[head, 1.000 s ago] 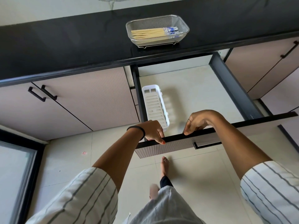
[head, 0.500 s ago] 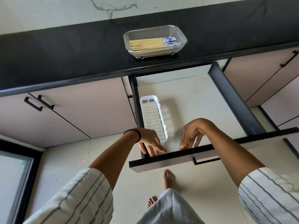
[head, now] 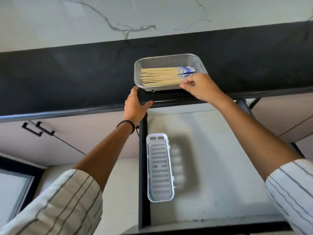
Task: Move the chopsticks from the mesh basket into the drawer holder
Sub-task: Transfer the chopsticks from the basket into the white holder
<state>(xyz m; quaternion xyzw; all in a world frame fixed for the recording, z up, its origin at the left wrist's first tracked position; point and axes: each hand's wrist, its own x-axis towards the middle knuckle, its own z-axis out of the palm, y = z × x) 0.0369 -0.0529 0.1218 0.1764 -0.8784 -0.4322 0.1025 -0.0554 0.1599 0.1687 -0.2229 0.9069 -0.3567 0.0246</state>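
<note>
A bundle of several wooden chopsticks (head: pixel 160 76) with blue-patterned ends lies in the metal mesh basket (head: pixel 169 57) on the black counter. My right hand (head: pixel 199 87) reaches over the basket's near right rim, its curled fingertips at the chopsticks' patterned ends; blur hides whether it holds any. My left hand (head: pixel 135 106) is spread flat at the counter edge, its fingertips just short of the basket's near left corner. The white slotted holder (head: pixel 160 167) lies empty along the left side of the open drawer (head: pixel 220 150).
The black counter (head: pixel 67 73) runs under a marble wall. The drawer's dark left rail (head: pixel 143 158) stands beside the holder. Closed cabinet doors with black handles (head: pixel 38 128) are at the left, and more doors at the right.
Both hands left the drawer front and rose to the counter; the right now reaches the chopsticks' ends, the left the basket's corner. The view has moved closer and up.
</note>
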